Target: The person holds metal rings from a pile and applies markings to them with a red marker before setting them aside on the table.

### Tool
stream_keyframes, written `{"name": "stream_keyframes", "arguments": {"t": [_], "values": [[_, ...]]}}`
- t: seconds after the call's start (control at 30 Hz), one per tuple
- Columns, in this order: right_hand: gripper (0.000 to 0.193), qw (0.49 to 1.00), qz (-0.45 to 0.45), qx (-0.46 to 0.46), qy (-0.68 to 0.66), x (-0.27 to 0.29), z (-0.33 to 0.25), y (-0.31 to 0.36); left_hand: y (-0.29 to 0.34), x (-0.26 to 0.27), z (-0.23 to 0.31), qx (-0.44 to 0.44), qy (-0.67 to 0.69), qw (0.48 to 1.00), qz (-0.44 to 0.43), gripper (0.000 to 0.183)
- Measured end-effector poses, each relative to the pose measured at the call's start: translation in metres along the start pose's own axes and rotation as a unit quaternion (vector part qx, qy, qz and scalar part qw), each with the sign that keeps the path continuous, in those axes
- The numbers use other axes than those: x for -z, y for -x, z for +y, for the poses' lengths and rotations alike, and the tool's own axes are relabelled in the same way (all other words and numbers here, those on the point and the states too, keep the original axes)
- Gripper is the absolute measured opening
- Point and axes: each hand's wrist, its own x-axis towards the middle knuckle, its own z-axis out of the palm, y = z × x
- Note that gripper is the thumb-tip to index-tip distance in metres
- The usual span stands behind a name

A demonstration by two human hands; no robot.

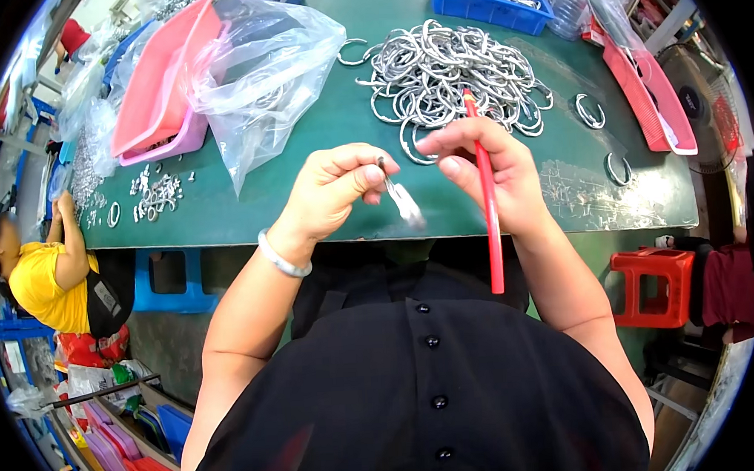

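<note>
I have the left hand (pixel 328 191) pinching a shiny silver metal piece (pixel 406 204).
The right hand (pixel 515 177) grips a long red rod (pixel 493 246), seemingly leaving its pinch free.

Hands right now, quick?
Left hand: closed, holding a shiny metal piece, partly blurred.
Right hand: loosely curled, holding a red rod.

Green flat-topped table (pixel 240 219): 1 tangled heap of silver metal rings (pixel 449 70) is piled far-center; 1 blue rectangular plastic tray (pixel 485 13) is placed beyond; small silver metal parts (pixel 160 194) are scattered left; 2 loose silver rings (pixel 582 111) are seen right.
</note>
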Motion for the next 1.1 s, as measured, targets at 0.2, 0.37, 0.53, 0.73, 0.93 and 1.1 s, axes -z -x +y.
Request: {"name": "stream_keyframes", "arguments": {"t": [0.2,0.37,0.53,0.73,0.93,1.1], "values": [[0.019,0.994,-0.083,-0.037,-0.065,-0.016,0.006,-0.014,-0.005,-0.014,-0.022,0.066,0.243,0.961,-0.115,0.019],[0.018,0.977,-0.046,-0.161,-0.129,-0.014,0.010,-0.016,-0.006,-0.016,-0.032,0.126,0.355,0.913,-0.157,0.019],[0.020,0.978,0.036,-0.182,-0.095,-0.003,0.017,-0.019,0.003,-0.011,-0.028,0.119,0.288,0.947,0.074,0.030],[0.022,0.965,0.064,-0.219,-0.128,0.000,0.018,-0.019,0.012,-0.001,-0.010,0.078,0.252,0.961,0.083,0.035],[0.022,0.963,0.061,-0.223,-0.137,0.002,0.022,-0.017,0.012,-0.009,-0.003,0.084,0.131,0.977,0.144,0.020],[0.021,0.960,0.059,-0.233,-0.142,0.004,0.022,-0.016,0.012,-0.011,-0.002,0.090,0.129,0.977,0.145,0.017]]}}
